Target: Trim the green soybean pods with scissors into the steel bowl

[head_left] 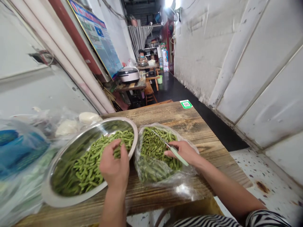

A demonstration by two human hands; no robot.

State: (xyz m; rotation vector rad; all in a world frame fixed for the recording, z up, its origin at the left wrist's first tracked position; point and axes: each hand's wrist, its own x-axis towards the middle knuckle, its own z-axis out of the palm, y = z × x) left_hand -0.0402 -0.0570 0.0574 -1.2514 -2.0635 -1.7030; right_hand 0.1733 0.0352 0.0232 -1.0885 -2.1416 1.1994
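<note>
My right hand [183, 151] is closed around scissors [176, 154] with a pale green handle, their metal blades pointing up and left over the clear plastic bag [144, 171]. Green soybean pods [153, 146] fill that bag, which lies open on the wooden table. To its left, my left hand [115, 165] hovers above the near right side of a wide steel bowl [63, 157]. Its thumb and forefinger are curved and apart, with nothing visible between them. More green pods [91, 168] are heaped in the bowl beneath this hand, which hides some of them.
Plastic bags [21, 154], one with blue inside, crowd the left of the wooden table [205, 138]. A green QR-code card [186, 104] lies at the far edge. Beyond are a second table with a rice cooker [128, 75], a wooden stool [149, 90] and a white wall [201, 41] on the right.
</note>
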